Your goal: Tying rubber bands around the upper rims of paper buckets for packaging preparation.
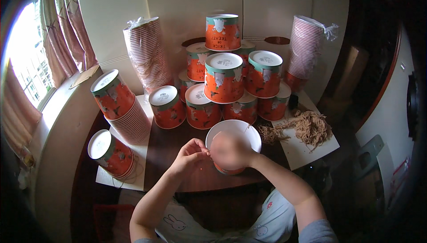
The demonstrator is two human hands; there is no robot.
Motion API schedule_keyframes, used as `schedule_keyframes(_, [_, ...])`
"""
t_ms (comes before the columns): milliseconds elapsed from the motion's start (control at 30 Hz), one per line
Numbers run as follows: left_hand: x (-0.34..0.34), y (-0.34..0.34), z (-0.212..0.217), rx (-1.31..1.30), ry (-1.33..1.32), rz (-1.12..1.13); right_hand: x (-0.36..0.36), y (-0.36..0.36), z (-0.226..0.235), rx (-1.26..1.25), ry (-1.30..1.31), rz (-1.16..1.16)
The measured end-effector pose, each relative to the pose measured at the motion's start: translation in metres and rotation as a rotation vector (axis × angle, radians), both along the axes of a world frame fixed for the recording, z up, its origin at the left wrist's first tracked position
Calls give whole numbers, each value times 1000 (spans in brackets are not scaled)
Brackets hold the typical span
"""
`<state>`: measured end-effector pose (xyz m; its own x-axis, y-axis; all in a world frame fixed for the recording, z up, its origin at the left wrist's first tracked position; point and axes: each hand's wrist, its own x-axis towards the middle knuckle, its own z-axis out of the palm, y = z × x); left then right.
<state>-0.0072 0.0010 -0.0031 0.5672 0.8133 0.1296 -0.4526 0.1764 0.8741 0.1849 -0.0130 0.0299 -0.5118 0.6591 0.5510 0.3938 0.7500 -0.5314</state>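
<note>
In front of me on the dark table an orange paper bucket (242, 129) stands with its white inside facing up. My left hand (192, 155) is at its left rim, thumb and fingertips pinched together; what they hold is too small to make out. Across the bucket's mouth and front reaches my right hand (231, 150), smeared by blur, so its fingers do not show. Beyond the bucket, several orange and green paper buckets (223, 79) are stacked upside down in a pyramid. A tangled heap of brown twine (311, 128) lies to the right, with strands trailing toward the bucket.
Tall wrapped stacks of nested buckets stand at the back left (144, 51) and back right (307, 42). At my left are a leaning nested stack (126, 118) and a shorter stack (111, 154) on a white board (138, 178). Another white board (296, 156) lies under the twine.
</note>
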Motion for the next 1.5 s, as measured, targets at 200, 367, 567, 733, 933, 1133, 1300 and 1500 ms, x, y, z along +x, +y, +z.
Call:
schedule_keyframes(200, [0,-1,3,-11,-11,40,15,7,6,-321,131,107])
schedule_keyframes(367, [0,-1,4,-4,26,54,15,3,8,-375,99,92])
schedule_keyframes(567, [-1,-1,4,-19,74,81,6,3,-3,-216,76,27])
schedule_keyframes(733, [-1,-2,6,-47,89,107,8,8,-4,-77,100,21])
schedule_keyframes(933, [-4,-4,14,-149,30,12,6,6,0,-254,144,-11])
schedule_keyframes(1133, [-2,-7,9,68,174,-15,9,9,-3,-431,234,50])
schedule_keyframes(1300, [0,-4,-3,214,452,-14,8,9,-5,-434,259,68])
schedule_keyframes(1500, [9,-15,13,153,527,70,11,10,-8,-440,253,51])
